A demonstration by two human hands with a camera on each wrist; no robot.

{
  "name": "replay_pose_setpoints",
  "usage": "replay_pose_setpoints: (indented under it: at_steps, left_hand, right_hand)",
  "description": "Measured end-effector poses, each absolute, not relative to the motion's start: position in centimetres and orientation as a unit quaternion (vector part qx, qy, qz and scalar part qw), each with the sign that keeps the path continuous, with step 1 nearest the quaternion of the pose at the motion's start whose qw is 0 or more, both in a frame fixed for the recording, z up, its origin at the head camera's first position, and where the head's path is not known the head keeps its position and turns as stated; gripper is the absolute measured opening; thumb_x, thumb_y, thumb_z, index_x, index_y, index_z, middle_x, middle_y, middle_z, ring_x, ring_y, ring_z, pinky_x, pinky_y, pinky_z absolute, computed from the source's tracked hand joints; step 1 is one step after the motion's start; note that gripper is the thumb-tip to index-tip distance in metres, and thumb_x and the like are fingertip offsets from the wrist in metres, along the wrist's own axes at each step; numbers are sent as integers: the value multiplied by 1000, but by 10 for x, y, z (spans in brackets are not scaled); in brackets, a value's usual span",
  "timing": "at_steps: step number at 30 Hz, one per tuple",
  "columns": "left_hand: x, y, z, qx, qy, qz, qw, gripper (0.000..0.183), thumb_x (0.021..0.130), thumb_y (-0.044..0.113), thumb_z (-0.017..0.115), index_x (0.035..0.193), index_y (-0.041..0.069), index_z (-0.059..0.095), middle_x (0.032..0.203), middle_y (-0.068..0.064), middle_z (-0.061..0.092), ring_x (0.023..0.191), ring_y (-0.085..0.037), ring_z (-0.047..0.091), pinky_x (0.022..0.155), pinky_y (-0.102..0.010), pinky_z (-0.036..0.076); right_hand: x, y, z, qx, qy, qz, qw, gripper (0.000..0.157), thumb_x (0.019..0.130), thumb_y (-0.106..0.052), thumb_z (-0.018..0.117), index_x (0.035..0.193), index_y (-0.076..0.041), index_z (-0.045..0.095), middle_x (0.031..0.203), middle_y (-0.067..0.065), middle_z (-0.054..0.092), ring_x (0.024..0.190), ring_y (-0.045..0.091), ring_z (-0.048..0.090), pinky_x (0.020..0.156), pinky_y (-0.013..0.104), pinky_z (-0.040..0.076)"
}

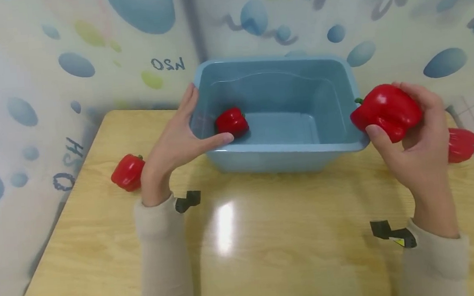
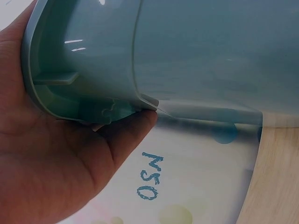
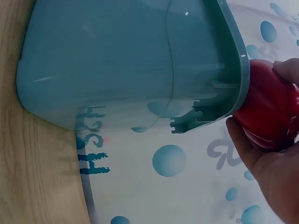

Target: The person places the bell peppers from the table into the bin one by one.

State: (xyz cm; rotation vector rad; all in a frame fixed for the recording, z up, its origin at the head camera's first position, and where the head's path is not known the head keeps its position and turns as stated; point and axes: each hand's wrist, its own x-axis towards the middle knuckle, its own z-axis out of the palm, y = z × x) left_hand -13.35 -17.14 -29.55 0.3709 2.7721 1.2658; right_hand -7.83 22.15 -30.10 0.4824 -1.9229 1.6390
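A light blue plastic bin stands toward the far side of the wooden table. My left hand holds its left end, thumb along the front rim and fingers at the left side. In the left wrist view, that hand wraps the bin's corner, with a fingertip under the rim. My right hand grips a red bell pepper at the bin's right rim. The right wrist view shows this pepper up against the rim. Another red bell pepper lies inside the bin, at its left.
A red bell pepper lies on the table beside my left wrist. One more red pepper sits at the right, partly hidden behind my right hand. A patterned wall rises behind the table.
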Motion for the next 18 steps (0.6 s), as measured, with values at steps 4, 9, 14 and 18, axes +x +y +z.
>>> replay_pose_setpoints:
  at_steps: [4,9,14,18]
  left_hand:
    - [-132,-171,-296,118,902,414,39,115,77,52,82,160,41,3,168,25,0,158,-8,9,123,-59,29]
    - [-136,-169,-293,129,893,430,21,113,77,50,83,160,42,6,168,23,4,157,-10,14,121,-58,33]
    - [-135,-167,-291,119,896,426,26,113,77,52,82,160,43,6,168,23,3,157,-10,13,121,-58,33]
    - [-134,-167,-292,125,893,431,24,113,77,51,82,160,43,6,169,23,4,157,-11,14,121,-59,33]
  right_hand:
    - [-78,220,-301,197,-710,622,264,77,70,16,71,142,5,45,143,14,53,133,28,48,99,17,52]
    - [-84,217,-300,196,-723,608,264,77,71,15,71,143,3,46,144,14,53,134,29,48,99,17,51]
    - [-84,217,-299,188,-750,580,258,81,69,17,71,144,0,47,145,13,53,133,28,49,99,16,52]
    - [-81,221,-297,176,-778,547,254,82,70,16,72,146,-4,47,146,12,53,133,26,50,98,14,51]
